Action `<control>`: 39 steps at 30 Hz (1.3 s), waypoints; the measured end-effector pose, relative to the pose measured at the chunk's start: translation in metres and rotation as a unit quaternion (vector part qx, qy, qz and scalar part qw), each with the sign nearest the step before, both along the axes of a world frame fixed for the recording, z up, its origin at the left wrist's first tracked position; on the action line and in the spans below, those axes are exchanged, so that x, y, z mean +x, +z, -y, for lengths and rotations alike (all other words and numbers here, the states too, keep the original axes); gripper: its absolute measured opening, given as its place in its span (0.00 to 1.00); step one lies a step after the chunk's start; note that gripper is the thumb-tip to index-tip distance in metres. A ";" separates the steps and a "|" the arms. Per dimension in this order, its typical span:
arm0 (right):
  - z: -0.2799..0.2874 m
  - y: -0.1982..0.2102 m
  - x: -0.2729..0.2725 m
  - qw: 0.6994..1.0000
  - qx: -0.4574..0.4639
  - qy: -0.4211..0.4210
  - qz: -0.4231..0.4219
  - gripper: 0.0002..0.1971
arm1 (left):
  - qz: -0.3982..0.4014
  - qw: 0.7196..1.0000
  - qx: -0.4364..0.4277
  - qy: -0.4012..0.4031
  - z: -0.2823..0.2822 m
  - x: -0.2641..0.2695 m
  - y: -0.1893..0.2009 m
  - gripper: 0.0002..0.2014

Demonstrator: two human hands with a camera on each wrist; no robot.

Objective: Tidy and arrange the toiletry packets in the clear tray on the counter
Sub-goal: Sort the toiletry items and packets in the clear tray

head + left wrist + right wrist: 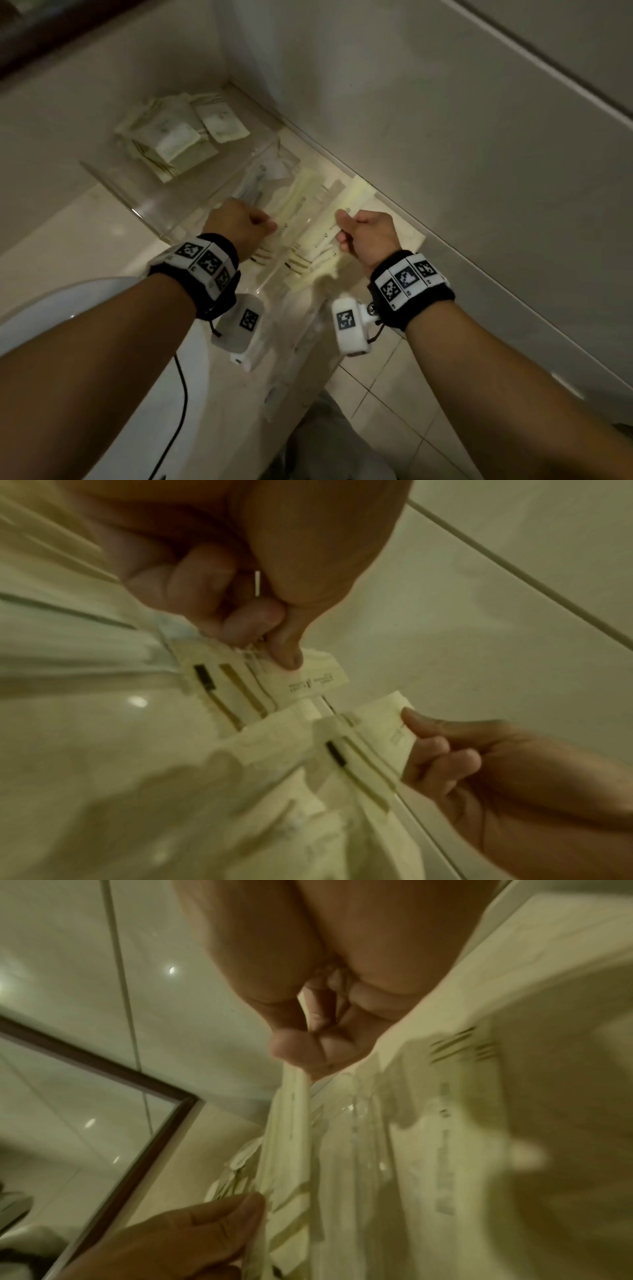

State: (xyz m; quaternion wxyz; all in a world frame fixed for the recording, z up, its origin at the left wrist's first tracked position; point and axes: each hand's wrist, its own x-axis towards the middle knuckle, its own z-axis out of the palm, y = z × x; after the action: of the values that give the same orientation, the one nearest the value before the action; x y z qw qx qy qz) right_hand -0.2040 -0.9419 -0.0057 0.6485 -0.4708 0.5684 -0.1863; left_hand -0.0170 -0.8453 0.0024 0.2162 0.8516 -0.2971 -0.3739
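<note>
A clear tray (144,202) sits on the counter against the wall. Its far compartment holds a loose pile of small square packets (178,137). The near compartment holds long cream packets (301,202) lying side by side. My left hand (253,222) pinches the near end of a stack of long packets (308,677) between thumb and fingers. My right hand (346,226) pinches another bunch of long packets (387,723) just to the right, thumb on top. Both bunches are held a little above the tray, and the two hands are a short way apart.
The pale tiled wall (445,137) runs close along the right of the tray. A white basin rim (68,301) curves at the lower left. A dark-framed mirror (103,1096) shows in the right wrist view. Floor tiles (394,394) lie below the counter edge.
</note>
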 end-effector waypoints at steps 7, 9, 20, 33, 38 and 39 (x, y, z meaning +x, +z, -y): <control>-0.004 -0.017 0.066 0.997 0.002 0.044 -0.063 0.09 | 0.049 0.997 0.057 0.014 -0.030 0.033 -0.011 0.10; -0.006 -0.025 0.075 0.988 -0.011 0.072 -0.139 0.11 | 0.058 0.995 0.079 0.015 -0.033 0.035 -0.017 0.09; -0.019 -0.036 0.092 0.881 -0.137 0.221 -0.395 0.43 | 0.128 0.988 0.077 -0.048 -0.026 0.031 -0.031 0.09; 0.008 -0.007 0.013 0.893 -0.218 0.163 -0.359 0.11 | 0.123 0.963 -0.005 -0.240 -0.008 -0.029 -0.010 0.12; -0.022 0.002 -0.017 0.853 -0.260 0.296 -0.343 0.08 | 0.217 0.909 0.045 -0.353 0.001 -0.071 -0.022 0.14; -0.030 0.000 -0.022 0.845 -0.260 0.333 -0.328 0.05 | 0.240 0.897 0.055 -0.367 0.002 -0.076 -0.024 0.12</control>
State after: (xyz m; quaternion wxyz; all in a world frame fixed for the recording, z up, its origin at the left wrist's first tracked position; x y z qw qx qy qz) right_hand -0.2259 -0.9119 -0.0058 0.3007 -0.8169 0.4878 0.0656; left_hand -0.0935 -0.8474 -0.0220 -0.0613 0.7562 -0.6106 -0.2271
